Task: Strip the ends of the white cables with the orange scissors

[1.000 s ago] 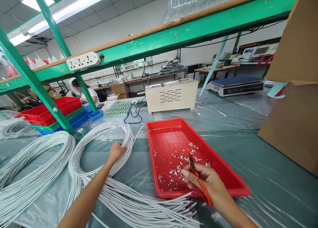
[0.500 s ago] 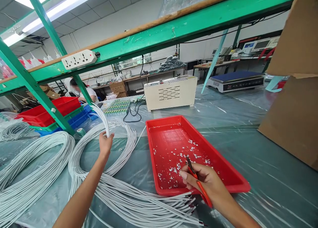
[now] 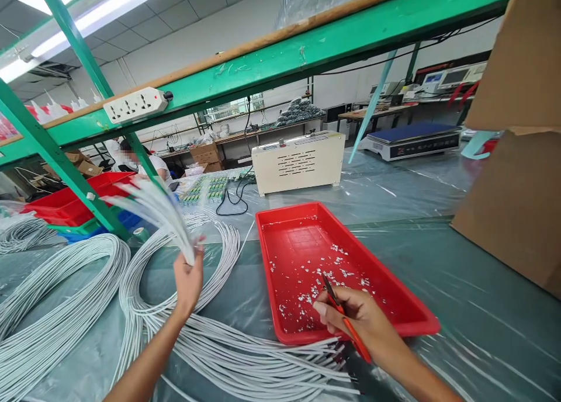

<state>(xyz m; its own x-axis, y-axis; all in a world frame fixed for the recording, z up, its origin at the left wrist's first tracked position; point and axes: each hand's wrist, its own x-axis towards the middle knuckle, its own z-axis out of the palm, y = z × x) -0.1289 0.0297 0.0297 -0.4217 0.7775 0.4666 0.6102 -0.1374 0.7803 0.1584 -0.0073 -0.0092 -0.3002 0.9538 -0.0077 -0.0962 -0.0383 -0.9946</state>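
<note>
My left hand [image 3: 188, 276] is closed round a few white cables [image 3: 153, 206], lifted off the table and blurred by motion, fanning up to the left. Beneath it lies a large looped bundle of white cables [image 3: 219, 355] whose stripped ends point toward the red tray. My right hand [image 3: 355, 317] grips orange-handled cutters [image 3: 344, 320], blades pointing up over the near edge of the red tray [image 3: 407, 326]. The tray holds many small white insulation scraps [image 3: 324, 285].
A second coil of white cables [image 3: 52, 308] lies at far left. A beige box-shaped machine [image 3: 298, 162] stands behind the tray, a scale [image 3: 412, 140] at back right, cardboard boxes [image 3: 512, 209] at right. Green shelf frame [image 3: 65, 168] with a power strip [image 3: 134, 105] overhead; stacked bins [image 3: 70, 200] and a seated person [image 3: 140, 163] beyond.
My left hand picked a few cables from the coil and raised them, swinging them up and left. My right hand with the cutters stayed over the tray's near edge.
</note>
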